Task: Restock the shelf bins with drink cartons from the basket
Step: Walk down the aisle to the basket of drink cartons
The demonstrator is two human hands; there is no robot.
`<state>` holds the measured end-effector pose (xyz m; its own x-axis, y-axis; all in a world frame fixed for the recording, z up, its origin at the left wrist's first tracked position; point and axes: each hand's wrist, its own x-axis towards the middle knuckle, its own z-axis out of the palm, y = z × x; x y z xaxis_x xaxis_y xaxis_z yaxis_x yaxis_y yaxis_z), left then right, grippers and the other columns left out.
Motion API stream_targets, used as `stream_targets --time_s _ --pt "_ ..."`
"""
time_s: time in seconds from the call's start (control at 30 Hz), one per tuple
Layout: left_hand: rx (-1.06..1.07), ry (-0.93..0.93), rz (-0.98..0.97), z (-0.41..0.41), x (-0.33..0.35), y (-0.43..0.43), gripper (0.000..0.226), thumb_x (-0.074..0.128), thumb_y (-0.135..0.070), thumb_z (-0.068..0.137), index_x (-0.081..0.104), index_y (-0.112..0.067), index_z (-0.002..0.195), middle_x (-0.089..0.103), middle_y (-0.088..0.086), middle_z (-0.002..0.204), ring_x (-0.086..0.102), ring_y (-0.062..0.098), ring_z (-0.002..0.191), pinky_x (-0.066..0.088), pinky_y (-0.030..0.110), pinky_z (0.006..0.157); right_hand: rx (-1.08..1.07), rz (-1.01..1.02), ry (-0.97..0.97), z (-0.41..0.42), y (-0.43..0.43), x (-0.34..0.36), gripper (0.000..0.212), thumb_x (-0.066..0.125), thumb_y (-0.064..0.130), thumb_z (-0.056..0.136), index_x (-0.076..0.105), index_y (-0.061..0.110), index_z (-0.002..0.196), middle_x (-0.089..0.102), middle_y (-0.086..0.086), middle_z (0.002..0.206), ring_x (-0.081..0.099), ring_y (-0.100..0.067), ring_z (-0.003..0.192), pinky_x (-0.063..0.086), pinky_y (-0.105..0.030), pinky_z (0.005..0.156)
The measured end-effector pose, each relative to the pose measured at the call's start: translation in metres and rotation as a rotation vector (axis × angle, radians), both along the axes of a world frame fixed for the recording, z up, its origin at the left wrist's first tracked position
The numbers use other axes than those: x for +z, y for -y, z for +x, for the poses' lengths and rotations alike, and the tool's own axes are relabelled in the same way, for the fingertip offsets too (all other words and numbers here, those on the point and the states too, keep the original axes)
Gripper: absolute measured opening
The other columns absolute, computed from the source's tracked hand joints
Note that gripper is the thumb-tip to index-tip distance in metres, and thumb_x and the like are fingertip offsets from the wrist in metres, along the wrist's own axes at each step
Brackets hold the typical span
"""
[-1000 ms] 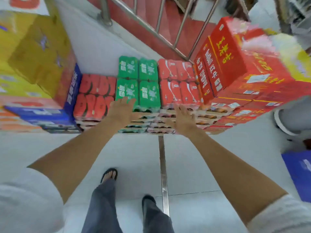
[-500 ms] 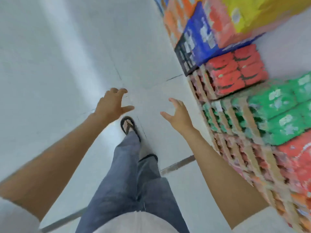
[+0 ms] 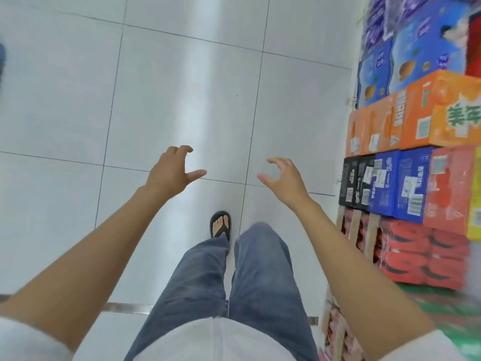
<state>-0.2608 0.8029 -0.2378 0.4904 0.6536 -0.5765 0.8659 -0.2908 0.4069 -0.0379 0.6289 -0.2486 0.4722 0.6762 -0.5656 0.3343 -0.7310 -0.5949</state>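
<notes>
A person looks down at a white tiled floor (image 3: 182, 74). A stack of drink cases (image 3: 416, 178), orange, blue, black and red, too blurred to count, fills the right edge. Left of the stack two hands reach forward, the right hand (image 3: 286, 179) nearer it, the left hand (image 3: 170, 171) farther. Both are empty, fingers loosely curled. No basket or shelf bin shows, so restocking seems barely begun.

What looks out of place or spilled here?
Nothing stands out: the drink cases sit squarely stacked, the floor shows no spill, the left hand and right hand hold nothing. The lower right is too blurred to judge.
</notes>
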Motion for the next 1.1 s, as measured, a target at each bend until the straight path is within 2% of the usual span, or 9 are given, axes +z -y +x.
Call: stream_targets --time_s 0.1,0.23,0.4,0.53,0.77,0.93,1.1 --pt "0.029 0.008 -0.01 0.04 -0.004 -0.046 0.07 0.064 -0.053 0.085 0.04 -0.018 0.139 0.044 0.011 0.137 0.049 0.029 0.119 0.048 0.045 0.091 0.031 0.012 -0.032 0.042 -0.061 -0.001 0.056 0.068 0.048 0.084 0.053 0.022 0.132 0.045 0.005 0.138 0.043 -0.011 0.127 0.035 -0.026 0.105" --pt "0.066 0.002 -0.017 0.106 -0.015 -0.119 0.069 0.064 -0.053 0.084 0.04 -0.018 0.139 0.045 0.011 0.134 0.05 0.028 0.115 0.049 0.047 0.088 0.082 0.017 -0.054 0.113 -0.151 -0.012 0.054 0.068 0.051 0.083 0.055 0.024 0.128 0.046 0.011 0.127 0.045 -0.007 0.115 0.031 -0.01 0.087" --pt "0.136 0.002 -0.019 0.205 -0.015 -0.224 0.066 0.062 -0.052 0.086 0.041 -0.018 0.138 0.047 0.01 0.133 0.051 0.027 0.116 0.049 0.046 0.086 0.128 -0.03 -0.085 0.208 -0.282 -0.014 0.061 0.067 0.054 0.083 0.051 0.022 0.133 0.044 0.003 0.139 0.042 -0.014 0.128 0.032 -0.023 0.097" --pt "0.196 0.032 0.021 0.27 -0.01 -0.315 0.066 0.062 -0.054 0.086 0.04 -0.02 0.138 0.049 0.008 0.134 0.051 0.026 0.118 0.049 0.046 0.086 0.232 -0.041 -0.02 0.278 -0.394 0.001 0.063 0.066 0.055 0.083 0.05 0.021 0.134 0.043 0.0 0.141 0.039 -0.016 0.132 0.032 -0.024 0.098" --pt "0.381 0.056 0.021 0.329 -0.017 -0.504 0.071 0.065 -0.056 0.082 0.041 -0.019 0.138 0.05 0.009 0.133 0.053 0.027 0.117 0.049 0.044 0.087 0.314 -0.031 -0.005 0.356 -0.604 0.001 0.06 0.067 0.051 0.084 0.051 0.021 0.134 0.044 0.001 0.139 0.041 -0.015 0.13 0.031 -0.022 0.097" --pt "0.341 0.006 0.072 0.372 -0.021 -0.648 0.065 0.06 -0.054 0.087 0.04 -0.019 0.138 0.049 0.007 0.133 0.052 0.025 0.114 0.043 0.037 0.077 0.279 -0.042 -0.035 0.394 -0.753 -0.003 0.061 0.066 0.053 0.085 0.05 0.021 0.135 0.044 0.001 0.141 0.042 -0.015 0.129 0.036 -0.027 0.102" --pt "0.334 -0.017 0.051 0.421 -0.008 -0.796 0.066 0.061 -0.053 0.087 0.04 -0.019 0.138 0.05 0.008 0.133 0.052 0.026 0.116 0.048 0.043 0.085 0.32 -0.037 -0.006 0.443 -0.894 0.005 0.061 0.065 0.05 0.087 0.049 0.018 0.137 0.044 -0.001 0.143 0.042 -0.017 0.131 0.034 -0.03 0.107"
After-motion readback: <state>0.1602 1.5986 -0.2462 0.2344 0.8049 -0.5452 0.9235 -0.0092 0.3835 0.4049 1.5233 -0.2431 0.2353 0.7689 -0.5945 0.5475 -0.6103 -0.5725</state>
